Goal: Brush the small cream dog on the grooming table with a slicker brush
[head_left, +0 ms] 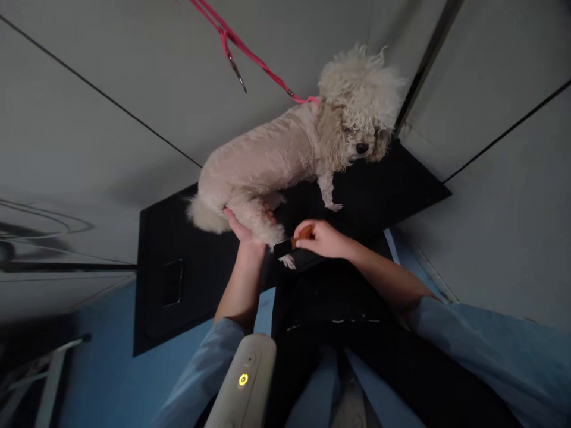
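A cream poodle-like dog (267, 148), its body clipped short and its head fluffy, stands on a black grooming table (388, 184). Around its hind leg (256, 219) my left hand (239, 227) is closed, thumb on the near side and fingertips showing beyond the fur. Between the fingers and thumb of my right hand (328, 239) is the orange-brown handle of a slicker brush (282, 248). The brush's dark flat head lies against the lower part of that leg, just above the pale paw (288, 261). My hands are close together but apart.
A pink leash (263, 64) runs from the dog's neck up and left, with a metal clip (237, 74) hanging from it. A dark post (417, 77) rises behind the dog. A pale device (245, 386) with a lit yellow button is at my front.
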Available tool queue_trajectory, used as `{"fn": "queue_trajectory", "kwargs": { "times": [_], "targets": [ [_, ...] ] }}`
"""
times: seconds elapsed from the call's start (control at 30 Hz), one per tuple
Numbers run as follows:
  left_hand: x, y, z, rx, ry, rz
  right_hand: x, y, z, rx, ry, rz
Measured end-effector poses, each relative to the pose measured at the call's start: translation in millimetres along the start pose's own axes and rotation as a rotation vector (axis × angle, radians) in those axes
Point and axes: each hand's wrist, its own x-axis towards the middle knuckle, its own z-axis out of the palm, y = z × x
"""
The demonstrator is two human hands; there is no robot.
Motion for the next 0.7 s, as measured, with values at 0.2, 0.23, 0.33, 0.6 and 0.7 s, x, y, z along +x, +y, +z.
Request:
{"fn": "queue_trajectory", "kwargs": {
  "times": [0.2,0.23,0.33,0.6,0.7],
  "targets": [
    [2.1,8.5,-1.5,-0.057,-0.073,-0.079,17.6,-15.6,1.6,-0.203,-0.120,-0.099],
    [2.5,9.8,-1.5,-0.081,-0.080,-0.090,18.6,-18.6,2.1,-0.219,-0.059,-0.114],
    [2.4,12.7,0.0,-0.159,-0.116,-0.127,19.9,-21.8,2.7,-0.209,0.026,-0.170],
    [4.1,13.3,-1.6,-0.026,-0.156,-0.003,17.0,-5.9,-2.7,-0.036,0.106,-0.177],
    [7.7,13.1,-6.1,-0.106,-0.215,-0.007,19.8,-4.3,-2.4,-0.024,-0.110,-0.122]
  ]
}}
